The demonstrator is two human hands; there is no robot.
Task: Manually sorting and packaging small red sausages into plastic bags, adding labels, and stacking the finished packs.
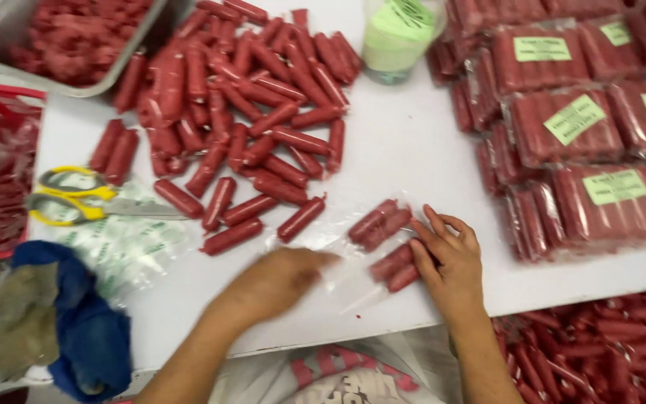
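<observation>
Sausages across the desk point(405, 142)

Loose sausages point(248, 112) lie left of centre, packed bags point(577, 127) right, scissors point(76, 196) far left, tray point(76, 82) behind.

Both forearms come up from the bottom edge, bare to the wrist, angling inward toward each other. The left hand point(274, 280) lies palm down, knuckles up, its fingers stretched to the right and blurred, so their grip cannot be read. The right hand point(450, 262) sits just beyond those fingertips, back of the hand up, fingers point(434, 224) spread and pressed flat, pointing up and to the left.
</observation>
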